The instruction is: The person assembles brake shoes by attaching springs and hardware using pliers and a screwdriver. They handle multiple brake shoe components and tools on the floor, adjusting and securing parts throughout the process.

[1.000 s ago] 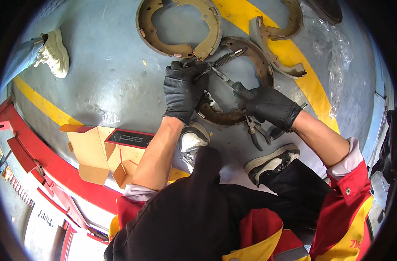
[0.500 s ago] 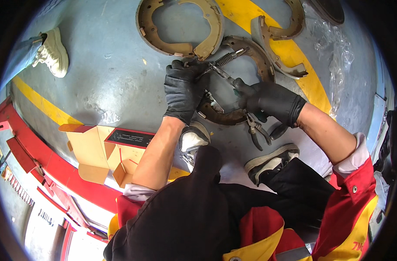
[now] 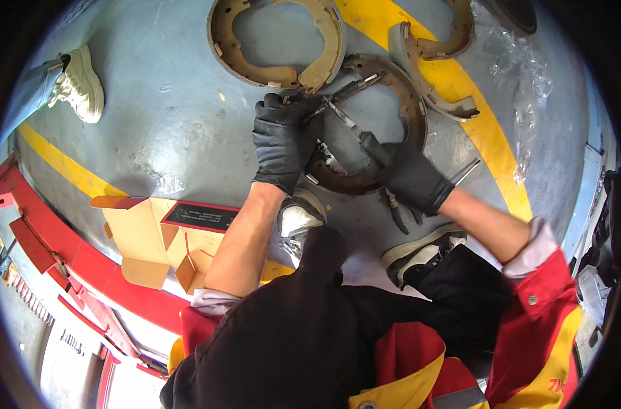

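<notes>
My left hand (image 3: 282, 140), in a black glove, is closed around the left end of a rod-and-spring piece; its fingers hide just where they grip. The coil spring (image 3: 348, 91) runs from there to the upper part of a brown curved brake shoe (image 3: 411, 102). My right hand (image 3: 414, 176), gloved too, is closed on a hand tool (image 3: 344, 119) with a metal shaft and dark handle. The tool's tip meets the rod beside my left fingers. Below, a second brake shoe (image 3: 344, 183) curves between my hands. Pliers (image 3: 396, 213) lie partly under my right hand.
Another pair of brake shoes (image 3: 221, 48) lies at the top, with more shoes (image 3: 419, 68) to its right. Clear plastic wrap (image 3: 525, 102) is at the right. An open cardboard box (image 3: 143, 232) stands at lower left. Another person's shoe (image 3: 82, 85) is at upper left.
My right hand has turned and shifted slightly down and left on the tool, covering more of the pliers. A thin metal shaft on the floor has come into view beside my right wrist.
</notes>
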A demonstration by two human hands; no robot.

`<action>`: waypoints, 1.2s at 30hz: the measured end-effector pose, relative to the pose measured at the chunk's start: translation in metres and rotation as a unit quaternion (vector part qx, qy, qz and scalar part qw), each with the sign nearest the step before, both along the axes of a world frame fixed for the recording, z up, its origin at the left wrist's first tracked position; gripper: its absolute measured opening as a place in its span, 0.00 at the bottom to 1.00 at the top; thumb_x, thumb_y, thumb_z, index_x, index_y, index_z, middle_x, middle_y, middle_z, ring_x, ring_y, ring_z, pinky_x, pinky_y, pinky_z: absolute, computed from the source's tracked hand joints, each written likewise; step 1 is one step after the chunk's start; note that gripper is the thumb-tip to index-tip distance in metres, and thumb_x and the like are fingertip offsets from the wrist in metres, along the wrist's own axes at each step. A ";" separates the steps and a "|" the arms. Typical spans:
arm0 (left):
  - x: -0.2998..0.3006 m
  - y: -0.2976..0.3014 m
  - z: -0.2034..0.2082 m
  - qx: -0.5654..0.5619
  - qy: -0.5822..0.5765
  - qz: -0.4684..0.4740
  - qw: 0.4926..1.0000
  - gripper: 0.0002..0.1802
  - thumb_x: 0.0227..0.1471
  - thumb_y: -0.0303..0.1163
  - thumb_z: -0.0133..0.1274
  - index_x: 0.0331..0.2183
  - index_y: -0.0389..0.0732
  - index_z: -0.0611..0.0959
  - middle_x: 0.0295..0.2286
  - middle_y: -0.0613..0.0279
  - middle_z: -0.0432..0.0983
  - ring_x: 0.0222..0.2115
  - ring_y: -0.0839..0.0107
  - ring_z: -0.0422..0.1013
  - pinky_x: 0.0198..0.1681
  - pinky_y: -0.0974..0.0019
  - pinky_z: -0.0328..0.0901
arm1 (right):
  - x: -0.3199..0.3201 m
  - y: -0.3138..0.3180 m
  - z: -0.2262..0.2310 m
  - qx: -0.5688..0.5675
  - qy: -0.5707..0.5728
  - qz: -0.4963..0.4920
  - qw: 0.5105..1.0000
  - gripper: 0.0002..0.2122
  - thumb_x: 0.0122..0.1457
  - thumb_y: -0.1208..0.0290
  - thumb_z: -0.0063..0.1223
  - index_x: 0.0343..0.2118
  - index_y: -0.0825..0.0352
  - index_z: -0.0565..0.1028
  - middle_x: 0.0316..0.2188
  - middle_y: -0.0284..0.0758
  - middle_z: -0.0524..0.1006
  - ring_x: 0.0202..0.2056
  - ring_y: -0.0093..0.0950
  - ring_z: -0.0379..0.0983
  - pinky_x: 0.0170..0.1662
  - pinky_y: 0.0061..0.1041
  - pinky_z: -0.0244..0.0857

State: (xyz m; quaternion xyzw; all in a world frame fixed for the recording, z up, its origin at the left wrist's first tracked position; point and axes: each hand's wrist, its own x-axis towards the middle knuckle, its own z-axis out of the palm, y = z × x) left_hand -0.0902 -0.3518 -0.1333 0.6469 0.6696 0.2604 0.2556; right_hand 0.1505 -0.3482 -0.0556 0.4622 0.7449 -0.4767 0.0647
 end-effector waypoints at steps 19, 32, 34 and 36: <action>0.004 0.002 -0.018 0.002 -0.035 -0.010 0.999 0.19 0.44 0.35 0.69 0.42 0.51 0.92 0.37 0.53 0.79 0.39 0.51 0.73 0.46 0.52 0.70 | 0.008 -0.028 -0.019 -0.085 -0.005 -0.089 0.992 0.21 0.64 0.69 0.54 0.60 0.67 0.71 0.35 0.54 0.80 0.39 0.52 0.78 0.44 0.46 0.72; -0.001 -0.003 -0.014 0.026 -0.022 0.014 0.999 0.18 0.45 0.37 0.69 0.42 0.51 0.92 0.35 0.56 0.81 0.40 0.53 0.73 0.45 0.53 0.69 | -0.010 0.028 0.013 0.050 -0.081 0.195 0.976 0.15 0.66 0.65 0.52 0.47 0.72 0.79 0.32 0.46 0.81 0.35 0.42 0.80 0.42 0.36 0.72; 0.000 -0.003 -0.016 0.008 -0.040 0.017 0.999 0.18 0.44 0.37 0.69 0.41 0.51 0.92 0.36 0.57 0.81 0.40 0.53 0.72 0.45 0.53 0.70 | -0.005 0.004 0.003 0.047 -0.045 0.084 0.994 0.14 0.66 0.66 0.52 0.44 0.73 0.79 0.31 0.46 0.81 0.35 0.43 0.80 0.41 0.37 0.72; 0.002 -0.001 -0.014 0.011 -0.035 0.017 0.999 0.18 0.44 0.36 0.70 0.41 0.52 0.92 0.37 0.57 0.81 0.40 0.53 0.72 0.45 0.53 0.70 | -0.003 -0.008 -0.002 -0.021 -0.024 -0.039 0.999 0.13 0.65 0.67 0.53 0.44 0.72 0.78 0.31 0.46 0.80 0.36 0.43 0.80 0.40 0.38 0.72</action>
